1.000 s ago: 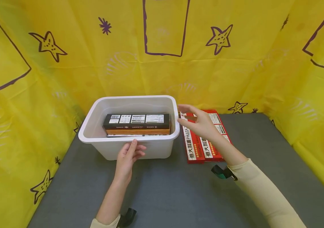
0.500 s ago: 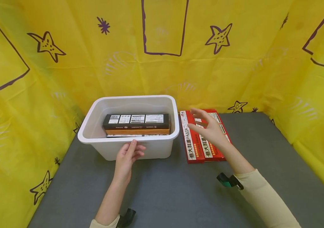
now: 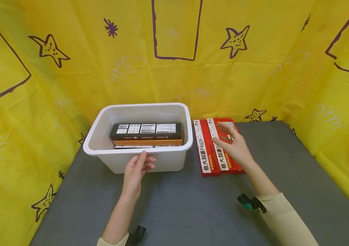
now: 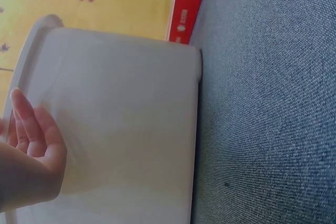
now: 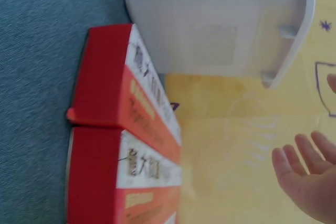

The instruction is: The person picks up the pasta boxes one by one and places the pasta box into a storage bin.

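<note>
In the head view, a white plastic bin (image 3: 110, 155) stands at centre left. Inside lies a black box (image 3: 140, 136) with white label panels, above an orange layer and a white-and-black edge. My left hand (image 3: 134, 171) holds the bin's front rim, thumb at the lip and fingers bent beneath it; the left wrist view shows those fingers (image 4: 39, 129) beside the outer wall. To the right, red pasta boxes (image 3: 206, 150) lie side by side, marked "PASTA" and "Tomato sauce". Over them hovers my right hand (image 3: 234, 145), fingers spread and gently bent, nothing in its grasp.
A grey cloth-like tabletop (image 3: 174, 208) carries the bin and boxes. Yellow curtain fabric (image 3: 174, 82) with starfish drawings encloses the back and sides, close behind the bin. The nearest pasta box sits just right of the bin's right wall.
My right hand has moved away from the bin's right rim, rightward and slightly toward me, over the red pasta boxes. My left hand stays at the front rim.
</note>
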Available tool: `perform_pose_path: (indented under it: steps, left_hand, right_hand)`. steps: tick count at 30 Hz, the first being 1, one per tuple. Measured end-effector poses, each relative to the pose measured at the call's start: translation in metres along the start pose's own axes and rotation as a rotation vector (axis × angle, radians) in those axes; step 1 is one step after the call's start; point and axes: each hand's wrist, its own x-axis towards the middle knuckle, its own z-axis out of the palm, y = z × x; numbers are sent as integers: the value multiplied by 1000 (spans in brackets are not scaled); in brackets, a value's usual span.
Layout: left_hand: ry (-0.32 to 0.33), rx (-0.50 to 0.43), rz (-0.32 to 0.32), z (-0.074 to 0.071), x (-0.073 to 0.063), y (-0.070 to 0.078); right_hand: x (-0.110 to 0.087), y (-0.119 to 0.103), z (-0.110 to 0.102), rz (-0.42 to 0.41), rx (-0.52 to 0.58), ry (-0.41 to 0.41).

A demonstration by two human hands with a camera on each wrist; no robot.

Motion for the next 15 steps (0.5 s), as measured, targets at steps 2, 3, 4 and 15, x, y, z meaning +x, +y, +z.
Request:
perform_pose_path:
  steps: [2, 3, 4, 15]
  left_hand:
    - [-1, -2, 8, 0, 0, 0]
    - [-1, -3, 13, 0, 0, 0]
    - [0, -5, 18, 0, 0, 0]
    - [18, -17, 51, 1, 1, -1]
  right_hand:
    - [0, 13, -3, 5, 4, 22]
    - [-1, 17, -4, 9, -5, 32]
    - [-2, 20, -5, 15, -14, 42]
    - [-14, 39, -18, 104, -84, 96]
